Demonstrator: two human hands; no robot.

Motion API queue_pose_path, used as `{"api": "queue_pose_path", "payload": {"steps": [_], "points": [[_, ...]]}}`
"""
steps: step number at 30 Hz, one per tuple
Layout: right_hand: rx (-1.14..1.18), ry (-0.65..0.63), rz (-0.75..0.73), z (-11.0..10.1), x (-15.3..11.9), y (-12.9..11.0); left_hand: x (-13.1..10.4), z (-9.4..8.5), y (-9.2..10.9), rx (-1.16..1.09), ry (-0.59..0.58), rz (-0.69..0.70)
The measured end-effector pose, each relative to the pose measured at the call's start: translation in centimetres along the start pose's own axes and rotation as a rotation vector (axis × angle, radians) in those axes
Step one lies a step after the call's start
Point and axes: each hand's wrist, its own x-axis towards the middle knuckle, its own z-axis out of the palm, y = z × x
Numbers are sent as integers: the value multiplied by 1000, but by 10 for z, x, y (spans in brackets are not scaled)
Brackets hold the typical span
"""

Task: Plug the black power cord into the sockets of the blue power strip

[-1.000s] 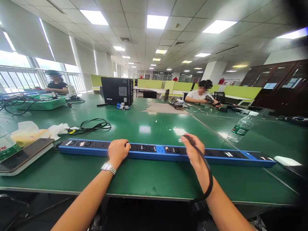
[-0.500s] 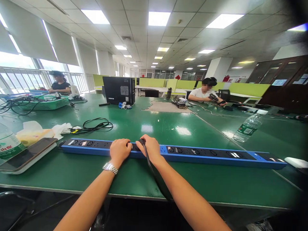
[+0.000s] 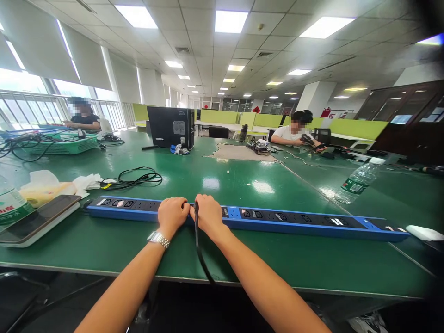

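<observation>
A long blue power strip (image 3: 294, 226) with black socket panels lies across the green table in front of me. My left hand (image 3: 172, 212), with a silver watch on its wrist, is wrapped over the strip left of the middle. Right beside it, my right hand (image 3: 208, 215) is closed on the plug end of a black cable (image 3: 199, 245), over the strip's sockets. The cable hangs down past the table's front edge. The plug itself is mostly hidden by my fingers, and I cannot tell whether it sits in a socket.
A phone (image 3: 41, 217) and tissues (image 3: 88, 182) lie at the left, near a coiled black cable (image 3: 138, 178). A tilted bottle (image 3: 357, 182) stands at the right. Behind are a black computer case (image 3: 169, 127), a green basket (image 3: 65, 144) and two people (image 3: 289, 134).
My right hand has moved left along the strip with the cable, closer to my left hand. The cable now hangs further left. The left hand has hardly moved.
</observation>
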Motion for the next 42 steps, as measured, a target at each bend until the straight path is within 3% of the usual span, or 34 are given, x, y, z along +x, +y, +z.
{"api": "queue_pose_path", "payload": {"steps": [12, 17, 20, 24, 26, 30, 42], "points": [[123, 153, 60, 21, -14, 17, 1, 0, 0, -6, 4, -1], [457, 388, 47, 19, -6, 23, 0, 0, -2, -1, 13, 11], [605, 467, 87, 8, -4, 43, 0, 1, -2, -18, 17, 2], [681, 427, 171, -12, -16, 89, 0, 2, 0, -36, 15, -5], [612, 462, 257, -20, -27, 110, 0, 1, 1, -31, 11, -8], [332, 409, 193, -23, -43, 133, 0, -1, 2, -28, -1, -11], [114, 291, 3, -10, -43, 120, 1, 1, 0, -14, 14, 4]]}}
